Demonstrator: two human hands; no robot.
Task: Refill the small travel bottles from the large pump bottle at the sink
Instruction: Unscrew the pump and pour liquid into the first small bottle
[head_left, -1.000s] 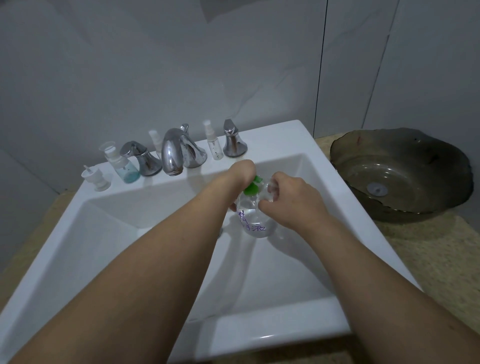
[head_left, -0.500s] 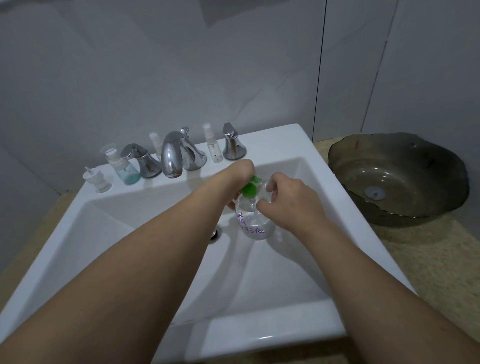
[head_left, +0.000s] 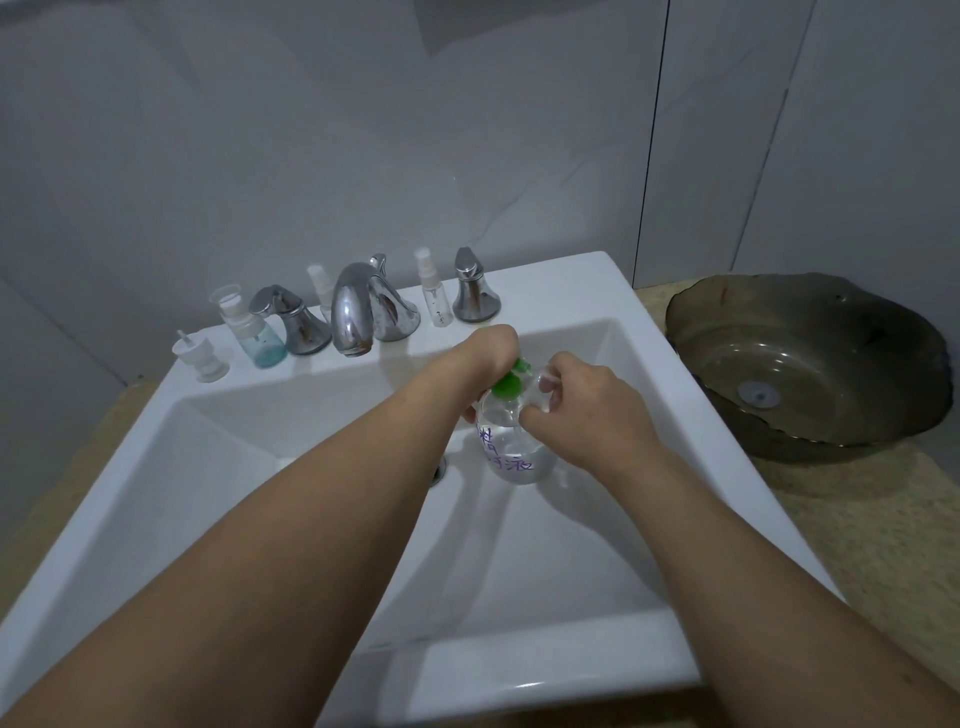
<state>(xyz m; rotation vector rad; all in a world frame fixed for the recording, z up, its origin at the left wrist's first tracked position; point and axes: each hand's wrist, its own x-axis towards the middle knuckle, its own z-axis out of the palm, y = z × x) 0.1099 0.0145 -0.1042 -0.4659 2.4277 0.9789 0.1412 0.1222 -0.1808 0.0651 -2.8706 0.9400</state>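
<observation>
In the white sink (head_left: 566, 280) basin stands the large clear pump bottle (head_left: 511, 452), with purple writing and a green pump head (head_left: 506, 384). My left hand (head_left: 488, 353) is bent down over the pump head, and its fingers curl around the bottle's top. My right hand (head_left: 582, 405) pinches a small clear travel bottle (head_left: 543, 387) right beside the green pump. The small bottle's mouth is hidden by my fingers.
On the back ledge stand a chrome faucet (head_left: 353, 312) with two handles, two small spray bottles (head_left: 435, 296), a bottle with blue liquid (head_left: 257, 332) and a loose white pump cap (head_left: 202, 358). A dark glass bowl (head_left: 805, 364) sits on the counter at the right.
Both hands stay on the pump bottle and the small bottle. Only the view has shifted slightly.
</observation>
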